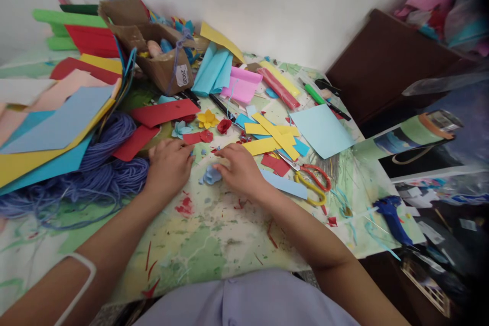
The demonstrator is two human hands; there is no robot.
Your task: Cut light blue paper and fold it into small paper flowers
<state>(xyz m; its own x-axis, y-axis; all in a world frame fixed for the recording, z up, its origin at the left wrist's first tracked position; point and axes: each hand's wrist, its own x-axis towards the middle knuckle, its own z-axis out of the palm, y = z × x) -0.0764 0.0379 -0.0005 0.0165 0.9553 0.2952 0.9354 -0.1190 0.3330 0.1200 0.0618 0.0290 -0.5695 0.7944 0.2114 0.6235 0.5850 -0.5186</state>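
A white label (183, 76) on the cardboard box (162, 72) seems to read "29020", sideways; print on plastic packaging (466, 198) at right is too blurred

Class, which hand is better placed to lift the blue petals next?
Probably the right hand: its thumb is at the blue petals, while the left hand lies farther off, beside purple yarn.

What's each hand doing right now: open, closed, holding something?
Left hand: curled; whether it holds anything cannot be told.
Right hand: partly open, at the blue paper pieces.
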